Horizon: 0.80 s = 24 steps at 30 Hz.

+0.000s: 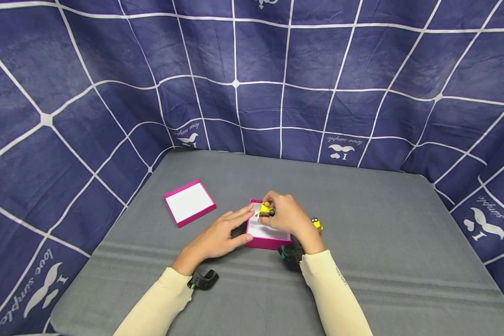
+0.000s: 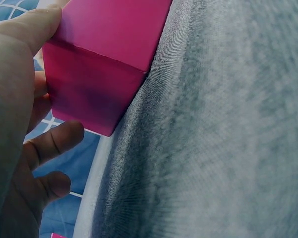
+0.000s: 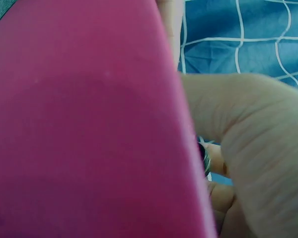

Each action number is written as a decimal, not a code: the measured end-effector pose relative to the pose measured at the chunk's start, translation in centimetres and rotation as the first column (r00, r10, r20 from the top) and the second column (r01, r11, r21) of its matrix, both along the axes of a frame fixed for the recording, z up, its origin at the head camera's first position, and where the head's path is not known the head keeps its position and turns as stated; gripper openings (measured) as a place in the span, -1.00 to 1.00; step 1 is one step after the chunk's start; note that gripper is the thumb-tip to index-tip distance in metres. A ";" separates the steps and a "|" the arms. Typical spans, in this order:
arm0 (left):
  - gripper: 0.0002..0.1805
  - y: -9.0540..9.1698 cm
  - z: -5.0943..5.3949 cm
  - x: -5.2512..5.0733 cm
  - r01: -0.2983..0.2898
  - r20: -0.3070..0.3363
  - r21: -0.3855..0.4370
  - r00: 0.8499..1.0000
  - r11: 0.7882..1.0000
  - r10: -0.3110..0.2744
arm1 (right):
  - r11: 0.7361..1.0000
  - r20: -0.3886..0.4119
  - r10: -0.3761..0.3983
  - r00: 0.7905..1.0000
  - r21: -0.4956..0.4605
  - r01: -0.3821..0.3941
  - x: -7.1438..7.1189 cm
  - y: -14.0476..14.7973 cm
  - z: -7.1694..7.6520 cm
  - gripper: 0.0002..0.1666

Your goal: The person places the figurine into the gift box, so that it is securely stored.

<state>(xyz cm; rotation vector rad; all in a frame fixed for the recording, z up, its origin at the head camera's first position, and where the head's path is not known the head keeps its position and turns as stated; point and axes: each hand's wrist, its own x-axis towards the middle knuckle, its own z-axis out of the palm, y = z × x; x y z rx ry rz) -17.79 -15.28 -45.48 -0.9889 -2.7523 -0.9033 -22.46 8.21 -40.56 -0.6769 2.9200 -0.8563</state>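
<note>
My right hand (image 1: 287,214) pinches a small yellow Minion figure (image 1: 264,209) over the open pink box (image 1: 269,243), whose inside is white. My left hand (image 1: 220,235) lies along the box's left side, its fingers extended and its fingertips at the rim. In the left wrist view, the thumb touches the top edge of the pink box (image 2: 89,79), and two fingers stand apart from it. A pink wall (image 3: 89,129) fills most of the right wrist view and hides most of the fingers. Another yellow Minion figure (image 1: 317,224) is partly hidden behind my right wrist.
To the left of the box, a pink lid (image 1: 189,203) lies with its white inside facing up. Both stand on a grey cloth-covered surface (image 1: 382,242). Behind it hangs a blue curtain (image 1: 260,56) with white lines. Black bands (image 1: 205,280) sit at both wrists.
</note>
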 end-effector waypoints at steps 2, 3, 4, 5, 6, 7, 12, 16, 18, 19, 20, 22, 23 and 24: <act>-0.24 0.0 0.0 0.0 -0.006 0.006 -0.007 1.000 1.000 0.006 | 1.000 -0.004 0.009 1.000 0.015 -0.009 0.0 -0.2 -0.1 -0.45; -0.24 0.0 0.0 0.0 -0.008 0.007 -0.007 1.000 1.000 0.008 | 1.000 -0.004 0.016 1.000 0.023 -0.016 -0.1 -0.3 -0.1 -0.45; -0.24 -0.1 0.0 0.0 -0.008 0.009 -0.007 1.000 1.000 0.008 | 0.999 -0.004 0.020 1.000 0.032 -0.020 -0.1 -0.4 -0.2 -0.45; -0.24 -0.1 0.0 0.1 -0.009 0.012 -0.007 1.000 1.000 0.009 | 0.999 -0.002 0.023 1.000 0.035 -0.023 -0.1 -0.5 -0.2 -0.45; -0.24 -0.1 0.0 0.1 -0.010 0.015 -0.007 1.000 1.000 0.010 | 0.999 0.001 0.024 1.000 0.038 -0.024 -0.1 -0.6 -0.3 -0.45; -0.24 -0.1 0.1 0.1 -0.013 0.019 -0.007 1.000 1.000 0.013 | 0.999 0.001 0.024 1.000 0.041 -0.024 -0.1 -0.7 -0.3 -0.45; -0.23 -0.1 0.1 0.0 -0.012 0.023 -0.006 1.000 1.000 0.012 | 0.998 -0.006 0.022 1.000 0.060 -0.022 0.0 -1.1 -0.4 -0.41; -0.23 0.0 0.0 0.0 -0.006 0.004 -0.008 1.000 1.000 0.006 | 0.998 -0.007 0.035 0.999 0.047 -0.035 0.0 -1.2 -0.6 -0.40; -0.23 0.0 0.0 0.0 -0.006 -0.003 -0.005 1.000 1.000 0.006 | 0.998 -0.005 0.042 0.999 0.041 -0.041 0.1 -1.2 -0.6 -0.39; -0.24 0.0 0.0 0.0 -0.006 -0.006 -0.003 1.000 1.000 0.006 | 0.998 -0.005 0.041 0.999 0.044 -0.041 0.1 -1.2 -0.7 -0.39; -0.24 0.0 0.0 0.0 -0.005 -0.008 -0.001 1.000 1.000 0.005 | 0.998 -0.005 0.040 0.999 0.053 -0.040 0.1 -1.2 -0.8 -0.38; -0.24 0.0 0.1 0.1 -0.005 -0.007 0.001 1.000 1.000 0.005 | 0.997 -0.007 0.035 0.999 0.068 -0.034 0.2 -1.3 -0.9 -0.37; -0.24 0.0 0.1 0.1 -0.003 -0.009 0.004 1.000 1.000 0.003 | 0.996 -0.012 0.030 0.999 0.080 -0.029 0.2 -1.4 -1.0 -0.37; -0.25 0.0 0.1 0.1 -0.001 -0.014 0.005 1.000 1.000 0.001 | 0.995 -0.019 0.026 0.999 0.092 -0.024 0.1 -1.4 -1.1 -0.37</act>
